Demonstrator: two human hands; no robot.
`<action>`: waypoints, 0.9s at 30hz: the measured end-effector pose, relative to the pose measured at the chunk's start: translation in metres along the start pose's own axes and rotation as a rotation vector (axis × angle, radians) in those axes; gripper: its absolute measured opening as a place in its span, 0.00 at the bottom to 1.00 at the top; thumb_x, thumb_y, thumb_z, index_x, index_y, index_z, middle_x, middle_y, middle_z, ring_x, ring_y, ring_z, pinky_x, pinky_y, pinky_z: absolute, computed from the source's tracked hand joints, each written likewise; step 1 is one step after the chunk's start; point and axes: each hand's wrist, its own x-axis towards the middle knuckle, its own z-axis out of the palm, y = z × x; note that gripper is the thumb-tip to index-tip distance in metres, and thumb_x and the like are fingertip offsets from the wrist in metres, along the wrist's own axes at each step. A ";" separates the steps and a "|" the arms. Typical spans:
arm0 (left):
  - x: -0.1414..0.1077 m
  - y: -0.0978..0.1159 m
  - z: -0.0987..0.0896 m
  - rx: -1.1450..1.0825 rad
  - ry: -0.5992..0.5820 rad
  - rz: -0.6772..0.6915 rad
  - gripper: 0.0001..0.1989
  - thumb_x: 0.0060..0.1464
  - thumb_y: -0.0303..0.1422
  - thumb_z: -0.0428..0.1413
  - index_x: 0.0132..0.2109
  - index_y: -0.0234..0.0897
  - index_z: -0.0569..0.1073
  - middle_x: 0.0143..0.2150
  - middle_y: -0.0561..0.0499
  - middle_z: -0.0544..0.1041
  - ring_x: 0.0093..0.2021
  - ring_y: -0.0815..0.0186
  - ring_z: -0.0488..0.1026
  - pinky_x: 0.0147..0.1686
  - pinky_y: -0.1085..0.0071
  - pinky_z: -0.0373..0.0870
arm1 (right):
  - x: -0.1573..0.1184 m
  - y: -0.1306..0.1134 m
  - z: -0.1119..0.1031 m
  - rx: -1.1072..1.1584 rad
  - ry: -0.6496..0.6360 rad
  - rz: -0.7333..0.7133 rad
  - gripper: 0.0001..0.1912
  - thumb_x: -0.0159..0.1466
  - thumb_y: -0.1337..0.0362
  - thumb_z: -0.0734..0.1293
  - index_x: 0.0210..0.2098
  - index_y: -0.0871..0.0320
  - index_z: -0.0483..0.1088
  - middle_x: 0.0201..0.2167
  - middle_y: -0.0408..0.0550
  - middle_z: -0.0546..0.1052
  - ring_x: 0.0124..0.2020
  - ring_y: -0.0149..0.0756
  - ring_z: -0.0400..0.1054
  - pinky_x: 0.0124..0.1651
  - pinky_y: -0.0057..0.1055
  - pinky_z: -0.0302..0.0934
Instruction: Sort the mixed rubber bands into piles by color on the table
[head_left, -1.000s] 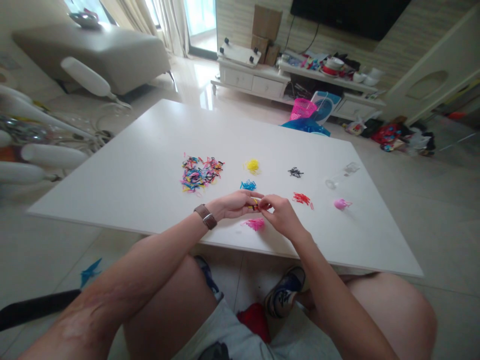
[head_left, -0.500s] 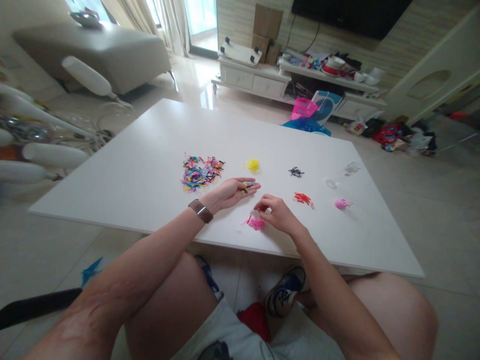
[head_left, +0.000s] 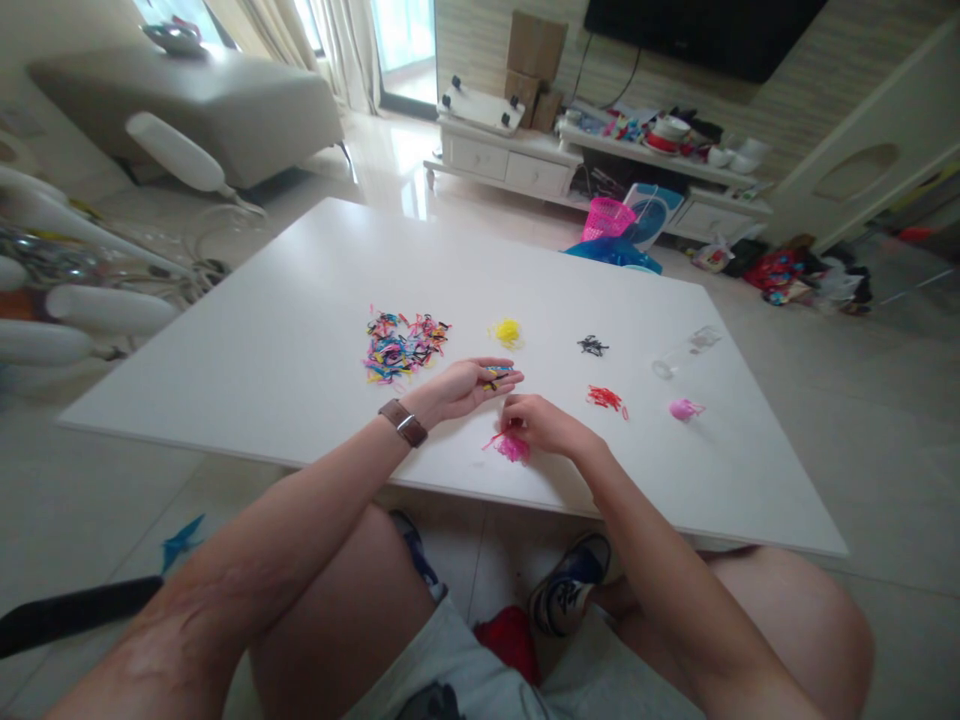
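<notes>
Palm up, my left hand (head_left: 465, 388) has its fingers stretched out and carries a few small rubber bands (head_left: 495, 379), black, yellow and blue, on them. My right hand (head_left: 536, 422) is at the pink rubber band pile (head_left: 511, 449), fingertips pinched together on a red rubber band (head_left: 495, 438) at the pile's left edge. The fingertips are partly hidden. Left of my hands lies a large mixed-colour rubber band pile (head_left: 401, 350). Smaller heaps are sorted by colour: a yellow pile (head_left: 508, 333), a black pile (head_left: 592, 345) and a red pile (head_left: 606, 398).
On the white table (head_left: 300, 300), a clear bottle (head_left: 686, 352) lies on its side at the right, with a small pink object (head_left: 684, 409) nearer me. Beyond the table are a pink basket (head_left: 609, 216) and a low white cabinet (head_left: 506, 160). White chairs (head_left: 176, 150) stand at the left.
My right hand has moved slightly left and down, its fingertips now at the red rubber band by the pink pile. My left hand has hardly moved.
</notes>
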 end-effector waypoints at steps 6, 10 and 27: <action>0.001 -0.001 -0.004 -0.024 -0.029 0.007 0.25 0.57 0.12 0.45 0.60 0.20 0.68 0.54 0.27 0.76 0.56 0.57 0.75 0.63 0.61 0.66 | -0.022 0.009 -0.028 0.035 0.187 0.043 0.06 0.62 0.71 0.66 0.31 0.59 0.76 0.33 0.48 0.77 0.33 0.33 0.70 0.39 0.30 0.64; 0.002 -0.002 -0.005 -0.025 -0.059 -0.003 0.21 0.58 0.14 0.45 0.57 0.21 0.70 0.50 0.29 0.78 0.55 0.56 0.76 0.62 0.60 0.66 | -0.066 0.048 -0.063 -0.150 0.459 0.257 0.05 0.60 0.68 0.66 0.30 0.57 0.75 0.31 0.49 0.77 0.33 0.37 0.71 0.39 0.34 0.64; 0.007 -0.011 -0.002 -0.031 -0.079 -0.103 0.15 0.57 0.20 0.47 0.44 0.21 0.76 0.45 0.30 0.80 0.48 0.56 0.79 0.53 0.67 0.75 | -0.069 0.029 -0.045 -0.199 0.692 0.275 0.03 0.61 0.67 0.68 0.35 0.56 0.74 0.34 0.48 0.75 0.35 0.37 0.69 0.37 0.34 0.62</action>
